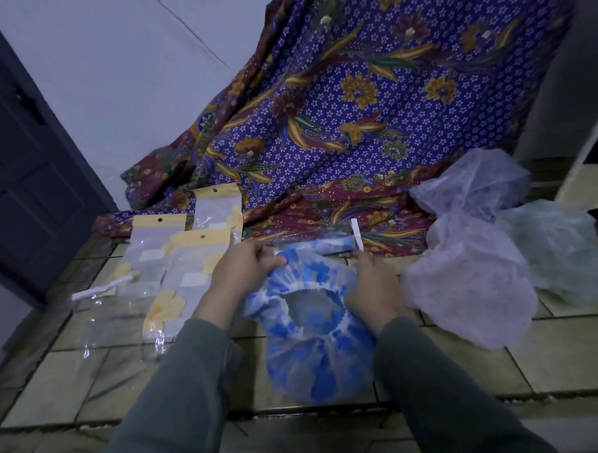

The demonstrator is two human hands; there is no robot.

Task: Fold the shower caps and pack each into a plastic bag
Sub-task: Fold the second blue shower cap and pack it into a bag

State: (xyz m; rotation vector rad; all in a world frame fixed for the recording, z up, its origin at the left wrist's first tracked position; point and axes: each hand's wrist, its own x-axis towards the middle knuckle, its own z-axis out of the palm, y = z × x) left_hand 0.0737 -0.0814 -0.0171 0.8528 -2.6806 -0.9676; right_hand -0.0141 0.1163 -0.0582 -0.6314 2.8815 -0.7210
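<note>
Head view, folding stage. The blue-patterned shower cap [316, 331] lies at lower centre of the frame on the tiled floor [570, 351], its elastic opening facing up. The left hand [244, 266] pinches the gathered rim at its upper left; the right hand [372, 291] grips the rim at its right, fingers curled into the plastic.

To fold well, judged from this pose: press the air out first, bring the two held edges together so the elastic lines up, then flatten before halving again, keeping the bundle narrower than a bag mouth.

Empty yellow-topped plastic bags [189, 265] lie at centre left. A packed blue cap in a bag [325, 242] sits just above the hands, partly hidden by them. Pale caps [471, 284] wait at right; how many there are is hard to tell, as they overlap. The patterned cloth [371, 103] hides whatever lies beneath it. The fingertips of both hands are buried in plastic.
</note>
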